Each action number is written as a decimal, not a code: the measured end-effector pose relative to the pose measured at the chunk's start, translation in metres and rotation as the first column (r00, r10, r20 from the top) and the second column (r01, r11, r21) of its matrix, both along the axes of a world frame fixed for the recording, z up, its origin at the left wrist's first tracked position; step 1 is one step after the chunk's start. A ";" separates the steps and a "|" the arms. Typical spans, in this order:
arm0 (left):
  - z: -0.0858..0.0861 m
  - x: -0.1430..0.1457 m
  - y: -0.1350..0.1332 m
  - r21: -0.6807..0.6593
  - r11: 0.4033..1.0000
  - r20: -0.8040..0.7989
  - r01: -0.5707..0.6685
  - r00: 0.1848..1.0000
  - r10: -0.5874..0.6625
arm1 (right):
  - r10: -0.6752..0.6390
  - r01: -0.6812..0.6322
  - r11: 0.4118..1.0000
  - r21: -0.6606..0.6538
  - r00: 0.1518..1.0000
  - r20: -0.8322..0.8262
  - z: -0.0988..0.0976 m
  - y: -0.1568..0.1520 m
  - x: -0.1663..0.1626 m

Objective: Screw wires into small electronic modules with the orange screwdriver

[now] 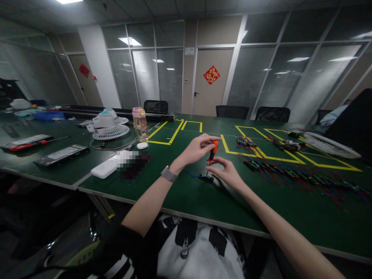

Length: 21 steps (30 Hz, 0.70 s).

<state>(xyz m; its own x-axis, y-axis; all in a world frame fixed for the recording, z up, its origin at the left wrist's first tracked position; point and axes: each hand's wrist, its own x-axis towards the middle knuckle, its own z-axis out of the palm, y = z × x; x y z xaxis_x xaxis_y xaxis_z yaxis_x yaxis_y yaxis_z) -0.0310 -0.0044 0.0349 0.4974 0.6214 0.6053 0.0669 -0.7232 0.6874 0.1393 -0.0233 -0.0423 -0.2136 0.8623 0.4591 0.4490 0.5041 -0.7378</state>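
An orange and black screwdriver [214,151] stands nearly upright, its tip down at a small green circuit board [206,177] on the table. My left hand [199,147], with a watch [169,174] on its wrist, is closed around the top of the handle. Lower down, the thumb and forefinger of my right hand [226,172] close about the shaft, just below the orange collar. A blue wire runs left from the board. Whether the tip sits in a screw is too small to tell.
Rows of circuit boards with red and blue wires [290,174] lie to the right on the green table [174,197]. A white fan [107,126], a bottle [140,124] and a white oblong device [106,166] are at left. Yellow tape [176,133] marks the tabletop.
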 end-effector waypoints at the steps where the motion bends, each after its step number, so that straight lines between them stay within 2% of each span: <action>1: -0.002 0.000 0.001 0.006 1.000 0.002 -0.013 1.000 0.013 | -0.007 0.007 1.000 -0.003 1.000 0.013 -0.001 0.001 0.001; 6: -0.011 -0.002 0.007 0.059 0.989 0.050 -0.134 0.990 0.131 | 0.055 -0.040 0.995 -0.090 0.982 0.180 -0.012 0.006 0.005; 8: -0.013 -0.002 0.008 0.051 0.989 0.069 -0.137 0.989 0.133 | 0.075 -0.049 0.992 -0.113 0.969 0.234 -0.018 0.008 0.007; 12: -0.016 0.001 0.005 0.044 0.993 0.105 -0.108 0.989 0.103 | 0.071 -0.042 0.994 -0.105 0.952 0.299 -0.025 0.011 0.007; 17: -0.018 0.007 -0.001 0.160 0.956 0.122 -0.246 0.966 0.228 | 0.068 -0.044 0.996 -0.079 0.944 0.324 -0.026 0.013 0.007; 19: -0.017 0.007 -0.002 0.165 0.968 0.109 -0.187 0.979 0.171 | 0.076 -0.054 0.996 -0.076 0.943 0.323 -0.026 0.013 0.007; 21: -0.016 0.007 -0.003 0.088 0.995 0.104 -0.050 0.994 0.041 | 0.082 -0.059 0.995 -0.081 0.944 0.319 -0.027 0.013 0.007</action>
<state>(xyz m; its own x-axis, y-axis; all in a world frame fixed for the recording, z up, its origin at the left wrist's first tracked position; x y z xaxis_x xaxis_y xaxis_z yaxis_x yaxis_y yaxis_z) -0.0240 -0.0070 0.0185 0.4028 0.5828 0.7058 0.0344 -0.7802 0.6246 0.1459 -0.0104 -0.0690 -0.4017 0.8667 0.2957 0.6330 0.4962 -0.5943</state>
